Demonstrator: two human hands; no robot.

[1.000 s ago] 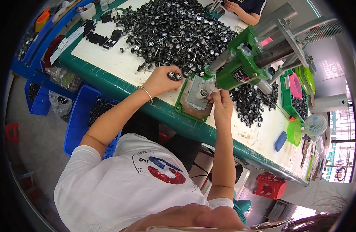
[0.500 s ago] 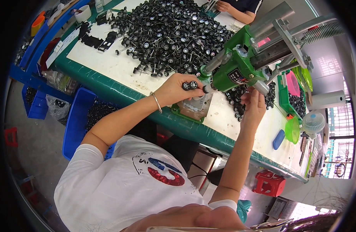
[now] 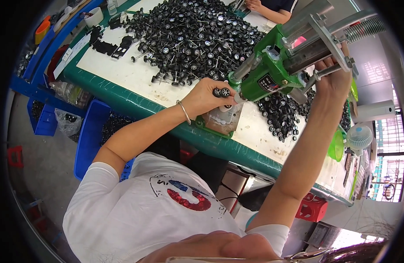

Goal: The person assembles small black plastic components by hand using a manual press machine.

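Observation:
My left hand (image 3: 205, 97) pinches small black toy wheels (image 3: 225, 92) with silver hubs, close against the lower end of a green hand press (image 3: 268, 72). Another wheel shows below the fingers, beside the press's pale tip (image 3: 238, 98). Beneath them lies the press's base plate (image 3: 221, 120). My right hand (image 3: 332, 81) is raised at the press's upper right, its fingers curled around a metal lever (image 3: 328, 71). The steel crosspiece partly hides those fingers.
A big heap of wheels on axles (image 3: 197, 39) covers the far table, with a smaller wheel pile (image 3: 276, 116) right of the press. Black toy chassis (image 3: 122, 46) lie at the left. A blue bin (image 3: 84, 144) stands below the table edge. Another person's hand (image 3: 254, 5) is across the table.
My right hand has left the smaller wheel pile and risen rightward to the press lever. My left hand stays by the press tip, with the wheels shifted slightly right.

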